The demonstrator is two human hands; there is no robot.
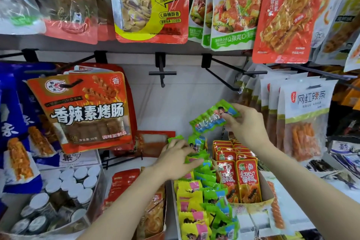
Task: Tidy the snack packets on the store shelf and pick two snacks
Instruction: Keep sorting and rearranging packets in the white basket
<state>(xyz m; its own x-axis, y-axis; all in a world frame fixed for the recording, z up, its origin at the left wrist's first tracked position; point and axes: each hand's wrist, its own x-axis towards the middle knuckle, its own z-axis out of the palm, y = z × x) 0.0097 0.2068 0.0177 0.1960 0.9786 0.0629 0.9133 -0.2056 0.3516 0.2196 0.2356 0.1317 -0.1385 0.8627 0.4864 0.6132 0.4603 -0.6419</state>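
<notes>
One packet lifted: green snack packet [213, 118], at about 1 o'clock from frame centre, held tilted in the air above the display box [253, 203], clear of the packets below.
Right hand [246, 124]: thumb and fingertips pinch the right end of the lifted packet; wrist bent, forearm running in from 4 o'clock.
Left hand [178, 159]: palm down, fingers spread and nearly straight, pressing on the row of green packets [202, 171] in the box; forearm enters from 7 o'clock.
Box contents: green packets in the middle row, yellow-and-pink packets [190, 198] at their 7 o'clock, red papaya packets [238, 177] standing upright at their 3 o'clock.
Hidden: left fingertips cover the far end of the green row; whether any finger hooks under a packet cannot be told. Right palm hides the lifted packet's far corner.
Surroundings: orange sausage-snack bag [85, 111] hanging on a peg at 9 o'clock; white spicy-strip bags [305, 119] hanging at 3 o'clock; empty black peg hook [162, 73] at 12 o'clock; carton of white-capped jars [64, 189] at 8 o'clock.
Cut off: upper row of hanging bags runs out of frame at top; print on small packets too blurred to read.
</notes>
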